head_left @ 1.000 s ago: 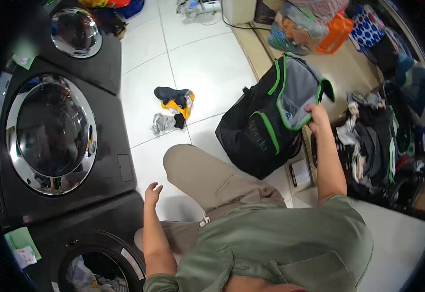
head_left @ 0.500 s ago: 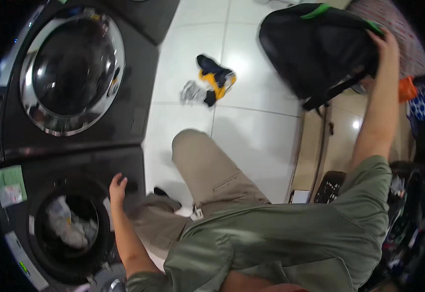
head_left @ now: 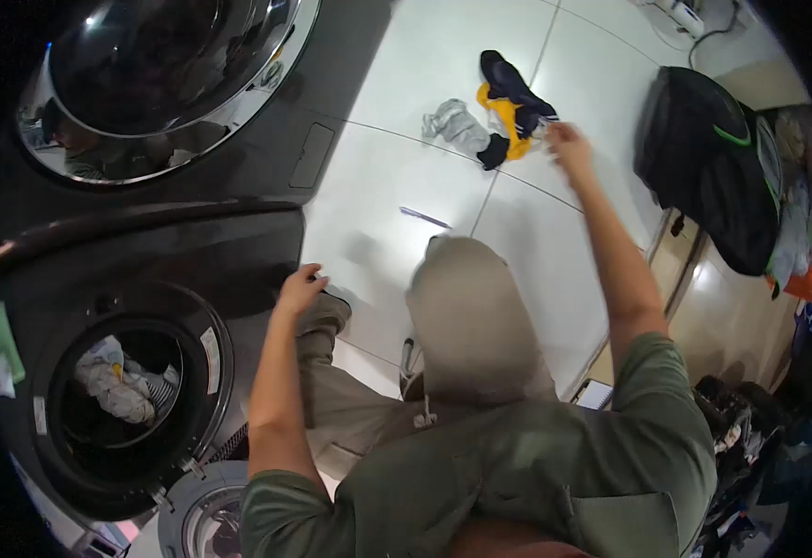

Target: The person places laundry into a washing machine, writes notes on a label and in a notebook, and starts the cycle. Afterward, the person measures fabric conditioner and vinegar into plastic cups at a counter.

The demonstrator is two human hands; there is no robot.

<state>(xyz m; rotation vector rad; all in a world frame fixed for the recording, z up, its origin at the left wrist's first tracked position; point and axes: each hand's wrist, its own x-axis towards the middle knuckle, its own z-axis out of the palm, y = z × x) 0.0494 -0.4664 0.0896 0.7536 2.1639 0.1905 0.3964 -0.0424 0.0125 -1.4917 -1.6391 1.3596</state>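
Observation:
A small heap of socks [head_left: 518,107], navy, yellow, grey and black, lies on the white tiled floor. My right hand [head_left: 569,149] is at the heap's right edge, with its fingers a little apart and slightly blurred. Whether the fingertips touch the cloth I cannot tell. My left hand [head_left: 302,286] hangs over the front of the lower washing machine [head_left: 248,246], fingers loosely bent and holding nothing. Below it, pale laundry [head_left: 122,391] sits inside the open drum. Off to the right stands a black bag [head_left: 704,167] with green trim, apart from my hands.
A second machine with a round glass door [head_left: 173,74] is at the upper left. The lower machine's open door [head_left: 206,511] swings out beside my left arm. A thin pen-like stick [head_left: 425,218] lies on the floor. Bags and dark clothes [head_left: 741,437] line the right side.
My right hand has let go of the black bag and moved left to the socks. The bag now stands farther right. The view has shifted, and my left hand stays free.

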